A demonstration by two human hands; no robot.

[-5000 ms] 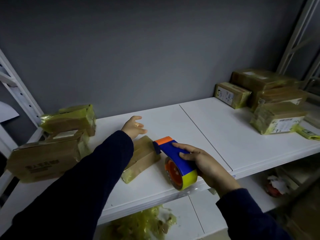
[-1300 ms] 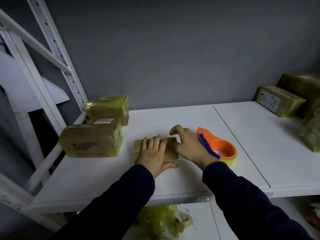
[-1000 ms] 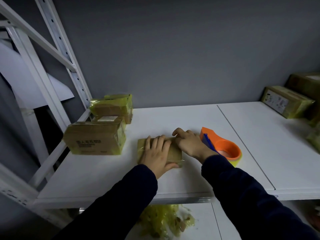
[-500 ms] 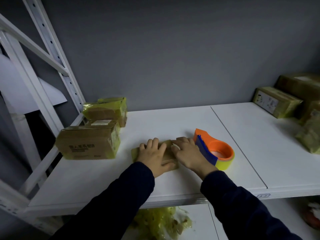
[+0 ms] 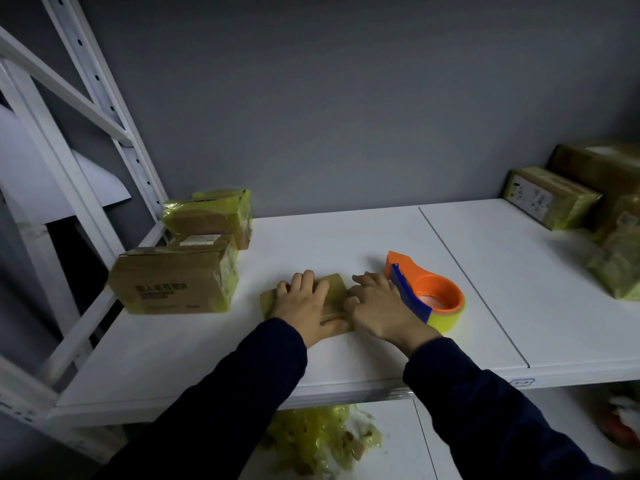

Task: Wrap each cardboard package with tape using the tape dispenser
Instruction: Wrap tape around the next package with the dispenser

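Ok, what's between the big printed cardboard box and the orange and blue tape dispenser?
Head view: a small flat cardboard package, with the left hand and right hand on it.

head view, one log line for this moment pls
left hand: flat on small package | right hand: fingers pressing its right end | tape dispenser: on its side on shelf, unheld, beside right hand

On the white shelf [image 5: 346, 233] the tape dispenser [image 5: 414, 301] is orange and blue with a yellow roll, the small package [image 5: 335, 292] plain brown, and the left-edge box [image 5: 173, 275] brown with dark print and yellowish tape.
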